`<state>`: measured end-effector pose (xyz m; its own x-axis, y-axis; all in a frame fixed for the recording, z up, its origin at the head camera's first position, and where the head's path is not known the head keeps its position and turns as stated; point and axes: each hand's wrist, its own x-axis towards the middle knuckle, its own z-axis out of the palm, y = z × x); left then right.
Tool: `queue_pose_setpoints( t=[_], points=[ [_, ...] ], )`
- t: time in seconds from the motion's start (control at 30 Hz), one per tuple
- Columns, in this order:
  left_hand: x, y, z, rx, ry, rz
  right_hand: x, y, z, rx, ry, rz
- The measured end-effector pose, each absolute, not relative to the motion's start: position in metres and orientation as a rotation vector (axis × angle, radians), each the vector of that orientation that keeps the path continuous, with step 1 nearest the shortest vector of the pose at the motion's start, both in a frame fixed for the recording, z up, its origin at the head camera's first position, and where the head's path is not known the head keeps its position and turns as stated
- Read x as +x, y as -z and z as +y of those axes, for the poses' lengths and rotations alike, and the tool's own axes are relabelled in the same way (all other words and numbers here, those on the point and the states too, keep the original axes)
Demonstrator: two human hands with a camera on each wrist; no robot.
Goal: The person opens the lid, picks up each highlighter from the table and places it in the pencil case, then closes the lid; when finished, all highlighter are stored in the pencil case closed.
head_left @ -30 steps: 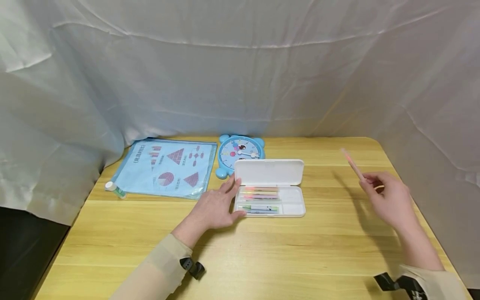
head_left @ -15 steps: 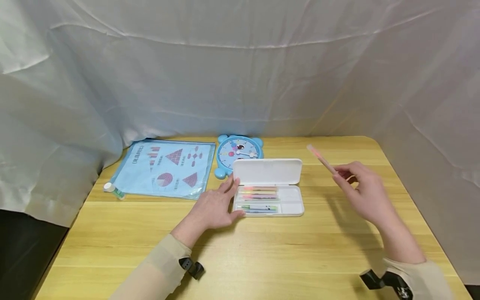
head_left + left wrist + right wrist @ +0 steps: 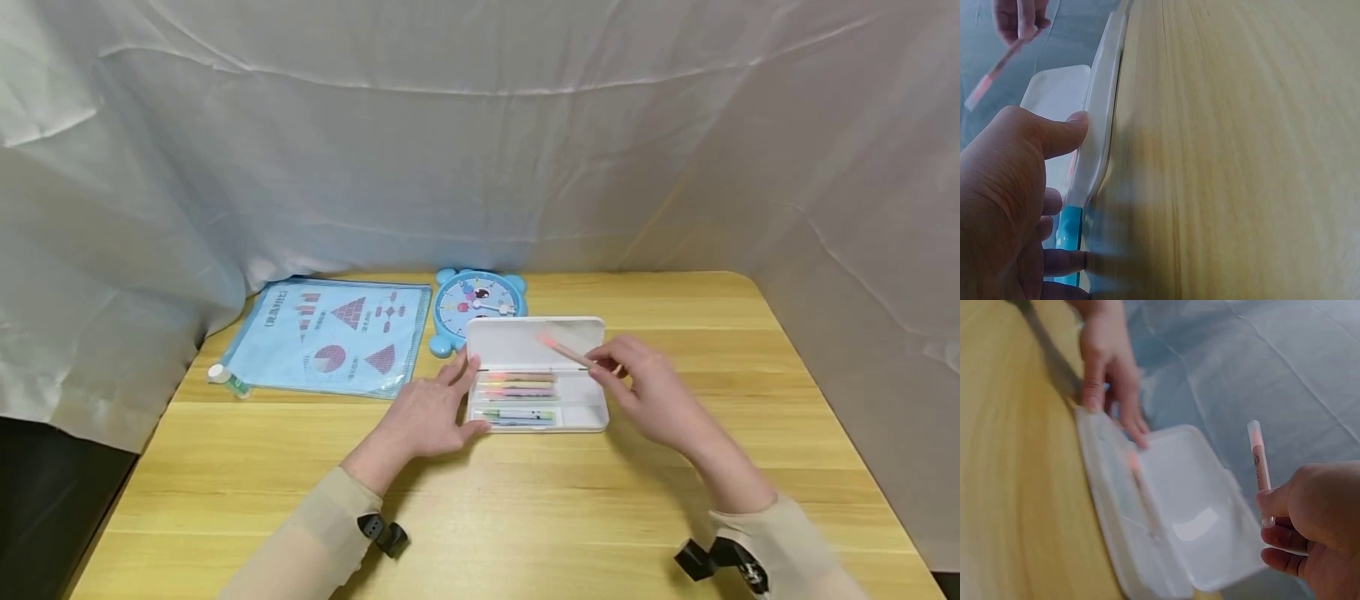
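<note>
A white pencil case [image 3: 585, 416] lies on the table with its lid [image 3: 501, 343] raised toward the back. Several highlighters [image 3: 521, 388] lie in its left half, and pens with green and blue parts [image 3: 521, 417] lie in the front compartment. My left hand [image 3: 427, 417] holds the case's left end, its thumb against the front edge and fingers at the back corner. Above the right part of the case, my right hand [image 3: 652, 392] pinches a peach highlighter [image 3: 1262, 469] near one end. Its clear, pink-orange tip end points left, in front of the lid.
Behind the case sits a blue toy clock [image 3: 471, 304], partly covered by the lid. To the left lies a blue mesh zip pouch [image 3: 352, 342] with printed charts, and a small white-capped tube [image 3: 228, 381] rests at its front-left corner. A grey cloth [image 3: 465, 167] hangs behind the table.
My right hand has moved left with the highlighter, from the right side of the table to over the case. My left hand has stayed on the case's left end.
</note>
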<state>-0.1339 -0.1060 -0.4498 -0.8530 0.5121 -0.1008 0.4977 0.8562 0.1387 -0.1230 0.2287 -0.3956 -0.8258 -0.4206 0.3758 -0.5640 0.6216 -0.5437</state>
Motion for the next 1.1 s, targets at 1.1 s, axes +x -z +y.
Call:
queue_pose_setpoints(
  t=[1.1],
  points=[
    [-0.133,0.451,-0.106,0.786,-0.147,2.894,-0.128,0.451,0.181,1.088,-0.802,-2.766]
  ],
)
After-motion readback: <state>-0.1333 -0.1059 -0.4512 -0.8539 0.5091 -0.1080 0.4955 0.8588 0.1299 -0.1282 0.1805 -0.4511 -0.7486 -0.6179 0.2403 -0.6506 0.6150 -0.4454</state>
